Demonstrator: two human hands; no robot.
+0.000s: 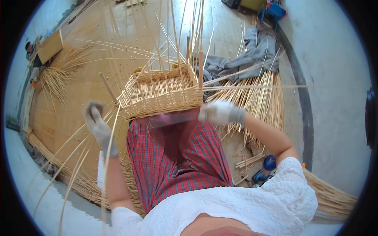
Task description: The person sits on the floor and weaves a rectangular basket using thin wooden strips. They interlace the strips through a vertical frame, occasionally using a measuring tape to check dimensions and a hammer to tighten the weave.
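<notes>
A rectangular wicker basket (161, 98) lies above my lap, its woven walls low and several long upright canes rising from it. Wooden posts (108, 87) stand at its corners. To the left of the basket, my left hand (96, 122) wears a white glove with grey fingertips; its fingers curve apart, with nothing seen between them. Pale canes (112, 135) run past that wrist from the near left corner. At the near right corner, my gloved right hand (220, 113) is closed and smeared by motion. A blurred, flat streak extends left from it; I cannot make out what it is.
Bundled canes (264, 100) lie on the right under a grey cloth (252, 53). More bundles (57, 84) rest at the left beside a box (50, 46). A blue-topped tool (269, 163) lies by my right elbow. Loose canes spread across the floor.
</notes>
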